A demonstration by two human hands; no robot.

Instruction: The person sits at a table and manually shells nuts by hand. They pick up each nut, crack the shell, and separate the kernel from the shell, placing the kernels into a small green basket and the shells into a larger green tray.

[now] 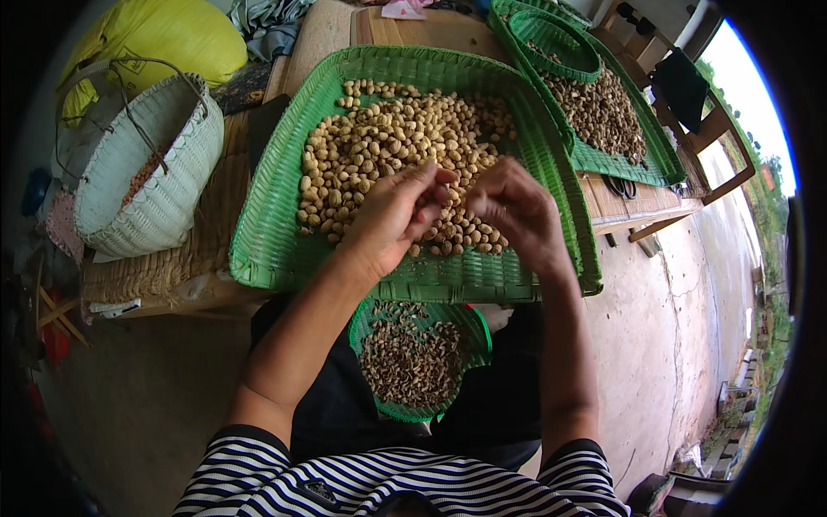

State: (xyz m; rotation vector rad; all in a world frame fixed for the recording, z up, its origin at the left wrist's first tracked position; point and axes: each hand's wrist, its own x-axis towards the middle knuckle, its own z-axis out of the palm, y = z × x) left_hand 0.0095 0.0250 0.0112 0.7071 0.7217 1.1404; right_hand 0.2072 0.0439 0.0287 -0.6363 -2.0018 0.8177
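A green woven tray (271,226) lies before me with a heap of unshelled peanuts (387,139) in it. Over the near part of the heap, my left hand (407,203) has its fingers curled and the thumb close to the index finger. Any small thing pinched there cannot be made out against the peanuts behind. My right hand (517,210) hovers just beside it on the right, blurred, fingers bent inward and their tips partly hidden. Below the tray's front edge, between my legs, a round green basket (475,336) holds broken peanut shells (413,362).
At left stands a white woven basket (165,200) with a wire handle and reddish kernels (142,174) inside. Behind it bulges a yellow sack (174,45). Another green tray (662,165) at upper right holds more peanuts (601,110) and a smaller green basket (555,45). A wooden chair (730,136) stands beyond.
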